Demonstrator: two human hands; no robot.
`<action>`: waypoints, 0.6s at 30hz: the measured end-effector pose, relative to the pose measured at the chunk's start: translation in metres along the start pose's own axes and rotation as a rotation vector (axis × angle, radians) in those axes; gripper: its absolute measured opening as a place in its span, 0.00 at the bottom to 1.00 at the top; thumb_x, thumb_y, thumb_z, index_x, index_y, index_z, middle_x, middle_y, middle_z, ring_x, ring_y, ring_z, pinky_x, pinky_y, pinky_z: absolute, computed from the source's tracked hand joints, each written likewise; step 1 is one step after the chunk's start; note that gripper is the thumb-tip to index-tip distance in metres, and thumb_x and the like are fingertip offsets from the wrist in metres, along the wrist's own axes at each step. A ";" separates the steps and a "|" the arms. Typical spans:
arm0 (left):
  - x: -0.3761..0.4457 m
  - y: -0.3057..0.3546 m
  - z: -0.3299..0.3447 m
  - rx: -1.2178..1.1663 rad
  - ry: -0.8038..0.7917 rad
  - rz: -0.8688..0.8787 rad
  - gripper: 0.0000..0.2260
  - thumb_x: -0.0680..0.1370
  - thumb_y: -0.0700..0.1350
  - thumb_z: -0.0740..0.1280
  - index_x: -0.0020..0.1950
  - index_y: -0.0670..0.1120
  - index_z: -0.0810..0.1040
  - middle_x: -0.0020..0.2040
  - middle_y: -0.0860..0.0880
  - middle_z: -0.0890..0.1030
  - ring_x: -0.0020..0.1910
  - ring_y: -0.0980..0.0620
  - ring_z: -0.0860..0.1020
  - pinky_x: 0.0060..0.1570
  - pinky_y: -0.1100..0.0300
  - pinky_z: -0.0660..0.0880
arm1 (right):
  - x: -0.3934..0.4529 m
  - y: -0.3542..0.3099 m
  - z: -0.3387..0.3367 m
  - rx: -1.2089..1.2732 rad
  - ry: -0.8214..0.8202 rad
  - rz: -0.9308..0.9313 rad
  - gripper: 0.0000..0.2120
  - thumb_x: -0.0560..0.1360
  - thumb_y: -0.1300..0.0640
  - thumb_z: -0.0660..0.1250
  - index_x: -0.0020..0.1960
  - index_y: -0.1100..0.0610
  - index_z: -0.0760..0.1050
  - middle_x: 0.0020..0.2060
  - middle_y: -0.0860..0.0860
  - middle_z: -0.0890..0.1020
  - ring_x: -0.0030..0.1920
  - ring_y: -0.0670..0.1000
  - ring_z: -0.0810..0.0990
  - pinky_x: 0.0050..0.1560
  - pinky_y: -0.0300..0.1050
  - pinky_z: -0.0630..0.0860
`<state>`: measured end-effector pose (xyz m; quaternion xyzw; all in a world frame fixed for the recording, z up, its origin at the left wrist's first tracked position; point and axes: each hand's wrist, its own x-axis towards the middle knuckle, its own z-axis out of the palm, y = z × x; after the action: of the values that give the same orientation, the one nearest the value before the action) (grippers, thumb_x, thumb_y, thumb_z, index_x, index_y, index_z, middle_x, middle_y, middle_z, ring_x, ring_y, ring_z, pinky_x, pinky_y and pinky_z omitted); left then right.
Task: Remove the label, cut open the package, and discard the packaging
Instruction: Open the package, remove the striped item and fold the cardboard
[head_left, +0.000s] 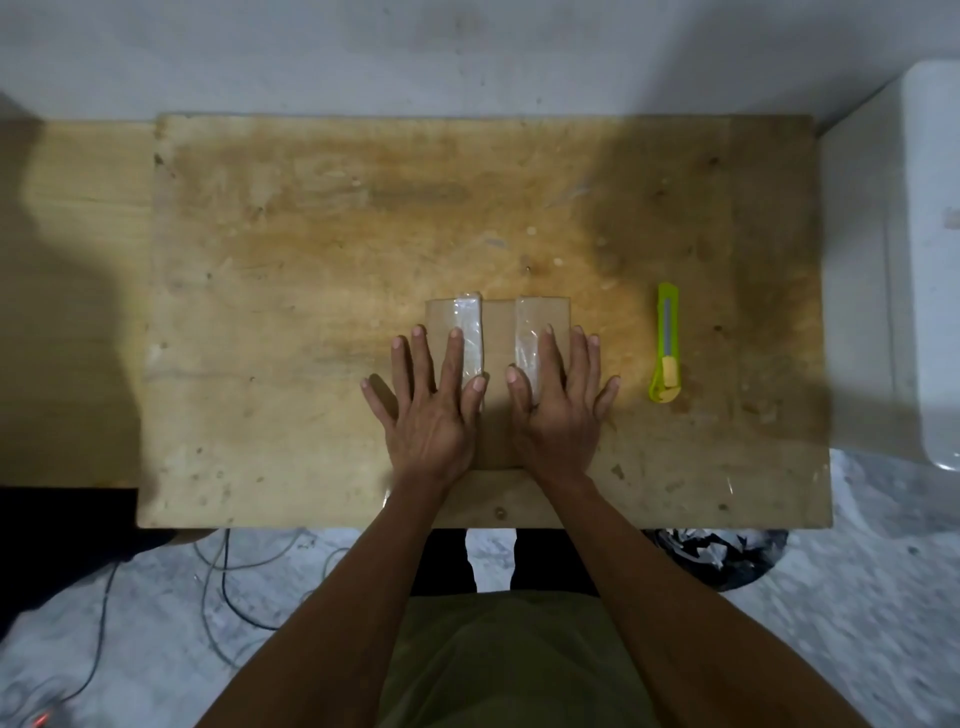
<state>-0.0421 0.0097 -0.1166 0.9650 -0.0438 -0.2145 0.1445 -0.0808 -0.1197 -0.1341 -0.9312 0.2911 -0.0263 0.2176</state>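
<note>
step: looks like the very start — package (497, 332) sealed, no cut visible, nothing in either hand. Label removal not begun as far as I can judge.
bin: black bag-lined bin (727, 558) on the floor, nearer than the package and to its right, under the near edge of the surface (260, 415). Likely the discard target.
left hand: left hand (434, 415) lies flat, palm down, fingers spread wide, on the left half of the package. Holds nothing. Little finger and ring finger overhang onto the surface.
right hand: right hand (558, 410) mirrors it on the right half of the package, flat, fingers spread, holding nothing. Outer fingers rest past the package's right edge.
forearms: both come straight in from the near edge, roughly parallel, wrists low.
package: flat brown cardboard parcel, lying flat, pinned under both palms, near-centre of the surface.
tape: two clear tape strips (470, 332) run near-to-far on the package, one under each hand, bare cardboard between them.
label: can't make one out; may be hidden under the hands or be one of the shiny strips.
knife: green utility knife (665, 345) lies right of the package, apart from it, near the right hand's little finger but not touching. Blade extension not readable.
next: my read — find a label edge with the fingertips and peel, one hand pinning the package; knife comes after.
</note>
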 end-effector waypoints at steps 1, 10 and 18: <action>0.000 0.000 0.000 -0.005 0.002 0.001 0.26 0.82 0.65 0.44 0.78 0.66 0.37 0.82 0.53 0.37 0.80 0.51 0.34 0.71 0.37 0.30 | 0.000 0.000 0.001 0.002 -0.002 -0.006 0.26 0.80 0.41 0.59 0.75 0.48 0.65 0.76 0.55 0.64 0.79 0.54 0.54 0.74 0.66 0.51; -0.007 0.006 -0.002 -0.200 0.098 0.064 0.25 0.84 0.60 0.49 0.80 0.63 0.48 0.82 0.49 0.48 0.81 0.51 0.45 0.72 0.36 0.38 | 0.000 0.001 -0.007 0.251 0.010 -0.002 0.24 0.80 0.46 0.62 0.74 0.49 0.67 0.76 0.54 0.63 0.79 0.52 0.55 0.75 0.62 0.48; -0.027 0.016 -0.024 -0.589 0.307 0.132 0.25 0.83 0.49 0.62 0.79 0.47 0.62 0.81 0.42 0.52 0.80 0.54 0.52 0.68 0.78 0.54 | 0.009 -0.014 -0.037 0.597 0.087 -0.072 0.19 0.78 0.59 0.67 0.69 0.60 0.74 0.72 0.59 0.69 0.74 0.37 0.59 0.70 0.31 0.61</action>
<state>-0.0564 0.0050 -0.0804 0.8979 -0.0200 -0.0603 0.4356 -0.0726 -0.1284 -0.0953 -0.8338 0.2465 -0.1580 0.4681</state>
